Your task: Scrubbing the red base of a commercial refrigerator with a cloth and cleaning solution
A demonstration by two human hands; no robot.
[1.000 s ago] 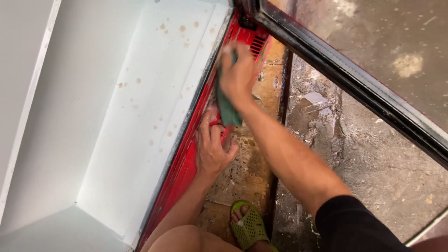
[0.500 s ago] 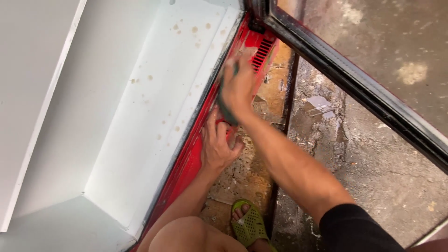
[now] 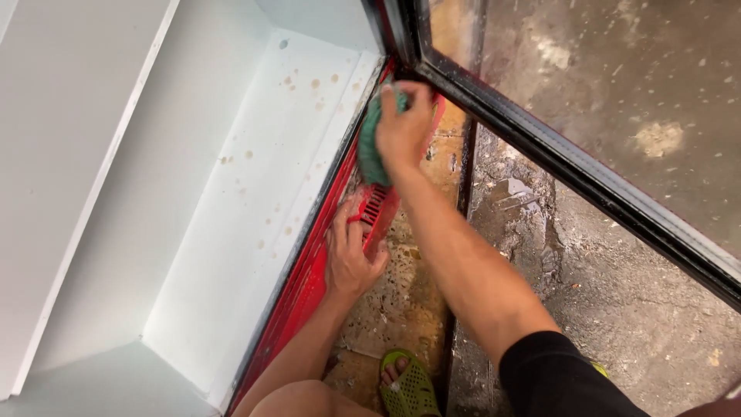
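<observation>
My right hand (image 3: 403, 130) presses a green scrubbing pad (image 3: 372, 147) against the upper end of a red vented panel (image 3: 378, 208) at the base of a white cabinet. Lower down, my left hand (image 3: 350, 259) grips the same red panel, fingers curled over its slotted grille. The panel runs along the cabinet's bottom front edge, beside the black frame of an open glass door (image 3: 540, 147).
The white cabinet interior (image 3: 255, 193) has brown spots on its floor. Wet, dirty stone flooring (image 3: 409, 301) lies below. My foot in a green perforated sandal (image 3: 407, 386) stands close to the panel. The glass door (image 3: 617, 93) slants across the upper right.
The view shifted down and right. My right hand with the pad slid further up the red panel toward the door corner; my left hand kept its hold on the panel.
</observation>
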